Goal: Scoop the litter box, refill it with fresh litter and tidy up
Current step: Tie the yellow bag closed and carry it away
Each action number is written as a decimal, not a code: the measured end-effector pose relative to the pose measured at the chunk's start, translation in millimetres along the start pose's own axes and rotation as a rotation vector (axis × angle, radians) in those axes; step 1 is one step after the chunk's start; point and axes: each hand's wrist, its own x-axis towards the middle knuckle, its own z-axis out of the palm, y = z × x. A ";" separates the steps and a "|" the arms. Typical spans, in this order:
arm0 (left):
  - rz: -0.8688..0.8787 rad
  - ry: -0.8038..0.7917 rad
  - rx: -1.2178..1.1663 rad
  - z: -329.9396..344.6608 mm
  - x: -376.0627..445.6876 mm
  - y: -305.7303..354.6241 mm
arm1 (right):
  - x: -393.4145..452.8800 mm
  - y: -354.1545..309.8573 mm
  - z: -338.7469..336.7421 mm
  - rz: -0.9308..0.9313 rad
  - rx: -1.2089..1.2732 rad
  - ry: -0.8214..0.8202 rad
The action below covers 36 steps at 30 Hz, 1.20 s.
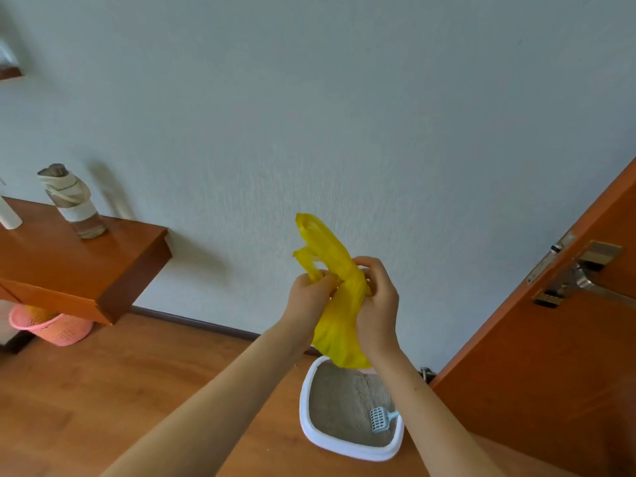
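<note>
Both of my hands were raised in front of the pale wall (344,115), working a crumpled yellow plastic bag (339,297). My left hand (308,297) had its fingers curled, pinching the bag near its handles, and my right hand (377,301) was wrapped around the bunched middle, so neither was open. Below them, on the wooden floor (137,390), I saw the white litter box (306,418) with grey litter inside and a pale blue scoop (380,418) lying in it near the right rim. A pink basket (55,327) stood under the wooden desk (79,266), which carried a bottle (74,201). An orange door (550,373) stood at the right.
</note>
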 end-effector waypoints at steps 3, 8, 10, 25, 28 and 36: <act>0.073 0.090 0.145 -3.1 -0.6 -4.1 | 0.0 1.6 0.9 -0.159 -0.078 0.001; 0.747 0.354 0.634 -23.6 3.1 -14.7 | 9.6 16.2 -7.4 -0.211 -0.229 -0.019; 0.963 0.223 0.753 -27.1 0.9 -12.9 | 10.6 16.0 -9.8 -0.218 -0.236 -0.027; 0.753 -0.153 0.782 -17.0 -0.5 -12.2 | 26.5 14.4 -27.1 0.153 -0.272 -0.284; 0.725 -0.071 0.785 -13.2 2.0 -13.2 | 25.8 6.8 -30.1 0.196 -0.265 -0.373; 0.614 0.072 0.748 -1.9 8.5 -16.1 | 26.0 3.3 -35.9 0.276 -0.172 -0.324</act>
